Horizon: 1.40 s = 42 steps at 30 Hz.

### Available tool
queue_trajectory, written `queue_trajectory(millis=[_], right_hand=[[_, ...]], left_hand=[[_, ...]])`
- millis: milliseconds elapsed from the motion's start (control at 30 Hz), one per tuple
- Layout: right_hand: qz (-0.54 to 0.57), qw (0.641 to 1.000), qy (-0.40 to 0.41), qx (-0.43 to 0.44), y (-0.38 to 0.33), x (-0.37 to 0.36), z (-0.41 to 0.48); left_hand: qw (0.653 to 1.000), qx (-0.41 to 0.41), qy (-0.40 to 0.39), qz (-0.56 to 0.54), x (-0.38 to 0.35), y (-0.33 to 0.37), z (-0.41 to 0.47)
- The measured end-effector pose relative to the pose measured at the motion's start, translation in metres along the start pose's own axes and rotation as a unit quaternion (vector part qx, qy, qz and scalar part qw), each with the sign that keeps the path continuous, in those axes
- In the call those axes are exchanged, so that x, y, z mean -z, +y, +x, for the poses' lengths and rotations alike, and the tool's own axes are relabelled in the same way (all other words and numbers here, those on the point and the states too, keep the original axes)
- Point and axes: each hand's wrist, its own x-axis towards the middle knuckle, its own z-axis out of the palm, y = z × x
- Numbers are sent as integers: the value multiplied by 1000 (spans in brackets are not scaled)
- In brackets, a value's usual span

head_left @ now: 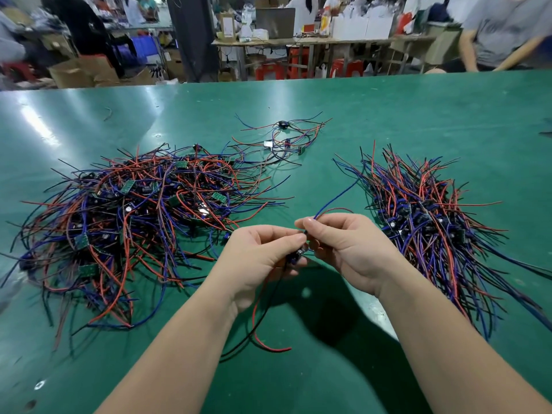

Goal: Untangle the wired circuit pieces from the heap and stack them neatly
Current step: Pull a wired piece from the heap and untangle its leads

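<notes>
A tangled heap (131, 222) of small green circuit boards with red, blue and black wires lies on the left of the green table (388, 115). On the right lies a neater stack (430, 216) of pieces with their wires fanned out. Between them, above the table, my left hand (263, 264) grips one wired circuit piece (294, 256) by its small dark board. Its red and black wires hang down toward me. My right hand (343, 243) pinches the same piece's blue and red wires, which rise up and to the right.
A small loose cluster of wired pieces (286, 138) lies farther back in the middle. A person's arm (469, 46) leans at the table's far right edge. Benches, cardboard boxes and red stools stand beyond the far edge.
</notes>
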Motion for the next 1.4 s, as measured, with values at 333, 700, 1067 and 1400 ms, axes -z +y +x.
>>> queue_trajectory(millis=[333,700,1067,1400], right_hand=[[67,980,159,104,-25,38,7],[160,972,162,59,-25,38,9],[250,958,137,26,-29,31,6],[225,963,137,59,-24,29,9]], left_hand=[[997,13,-19,76,-1,-2,-1],[985,-47,42,160,6,-7,5],[975,-66,56,205,12,-11,12],[976,-98,-81,175,9,-8,5]])
